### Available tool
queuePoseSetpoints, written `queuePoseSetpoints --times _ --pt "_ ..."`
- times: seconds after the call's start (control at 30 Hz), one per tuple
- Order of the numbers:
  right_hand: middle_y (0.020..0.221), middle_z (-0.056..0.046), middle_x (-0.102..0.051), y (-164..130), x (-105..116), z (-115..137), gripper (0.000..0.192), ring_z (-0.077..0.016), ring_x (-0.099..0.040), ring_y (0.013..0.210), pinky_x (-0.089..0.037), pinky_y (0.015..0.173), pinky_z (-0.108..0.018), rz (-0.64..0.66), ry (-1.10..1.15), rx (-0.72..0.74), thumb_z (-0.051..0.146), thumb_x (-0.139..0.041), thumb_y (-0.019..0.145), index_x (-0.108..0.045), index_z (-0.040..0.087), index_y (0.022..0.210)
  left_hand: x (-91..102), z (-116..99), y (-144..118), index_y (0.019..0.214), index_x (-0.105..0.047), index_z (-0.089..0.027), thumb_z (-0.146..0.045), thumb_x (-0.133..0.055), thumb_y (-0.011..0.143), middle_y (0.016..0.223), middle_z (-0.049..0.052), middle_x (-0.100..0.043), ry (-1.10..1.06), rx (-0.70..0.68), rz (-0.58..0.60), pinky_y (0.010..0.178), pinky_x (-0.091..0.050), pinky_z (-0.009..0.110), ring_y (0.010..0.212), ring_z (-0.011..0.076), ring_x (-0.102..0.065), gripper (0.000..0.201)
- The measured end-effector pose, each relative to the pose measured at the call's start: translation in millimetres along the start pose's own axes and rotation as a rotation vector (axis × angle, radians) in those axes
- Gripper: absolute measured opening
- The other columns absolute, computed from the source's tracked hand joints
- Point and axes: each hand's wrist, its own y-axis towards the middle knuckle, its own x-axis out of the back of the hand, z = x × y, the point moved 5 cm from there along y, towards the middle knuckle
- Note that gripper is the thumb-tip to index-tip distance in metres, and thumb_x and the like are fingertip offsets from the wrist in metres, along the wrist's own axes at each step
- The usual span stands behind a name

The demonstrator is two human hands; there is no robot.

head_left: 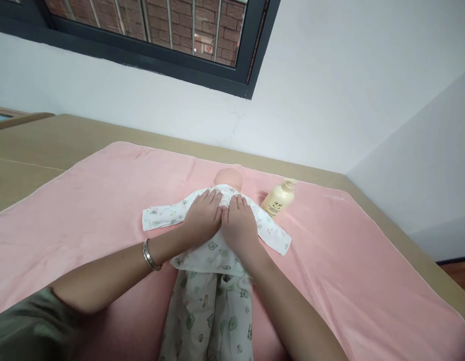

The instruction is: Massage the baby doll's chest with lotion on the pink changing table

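A baby doll (229, 177) lies on a pink blanket, dressed in a white printed top (212, 255) and matching trousers (202, 311). Its head is at the far end, and both sleeves stretch out sideways. Flat on the left side of the doll's upper body rests my left hand (203, 215), fingers extended. My right hand (240, 223) lies the same way on the right side, its thumb close beside the left one. Neither hand grasps anything. A pale yellow pump bottle (279, 198) leans or lies just beyond the right sleeve; which of the two I cannot tell.
The pink blanket (85, 215) covers most of a tan wooden surface (37, 140). Behind it runs a white wall (315, 90) with a dark-framed window (142, 47). At the right, the surface's edge drops toward the floor.
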Motion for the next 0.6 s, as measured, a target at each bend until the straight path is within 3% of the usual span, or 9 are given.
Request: queuePoseSetpoints --times 0.2,0.47,0.6 --pt "0.165 -0.024 -0.028 -7 -2 7 0.063 -0.0370 -0.024 0.156 -0.023 0.127 -0.053 -0.044 0.014 0.013 0.039 -0.026 0.110 -0.036 -0.002 0.158 -3.1 14 11 0.141 -0.056 -0.010 -0.029 -0.029 0.103 0.147 0.017 -0.059 -0.082 0.058 0.022 0.118 -0.042 0.053 0.141 0.0310 -0.050 0.049" --pt "0.160 -0.019 -0.042 21 3 -19 0.054 -0.0292 -0.034 0.151 -0.023 0.126 -0.048 -0.044 0.093 0.038 0.035 -0.029 0.110 -0.047 0.005 0.151 3.7 -16 -11 0.139 -0.055 -0.007 -0.027 -0.030 0.102 0.149 0.024 -0.054 -0.005 -0.008 -0.039 0.118 -0.040 0.058 0.144 0.0361 -0.045 0.049" --pt "0.161 -0.018 -0.040 17 3 -16 0.053 -0.0306 -0.032 0.152 -0.024 0.126 -0.050 -0.037 0.066 0.010 0.033 -0.031 0.109 -0.046 0.006 0.152 3.4 -8 -3 0.140 -0.055 -0.006 -0.026 -0.031 0.101 0.149 0.022 -0.056 -0.051 0.002 -0.004 0.121 -0.038 0.057 0.145 0.0346 -0.046 0.050"
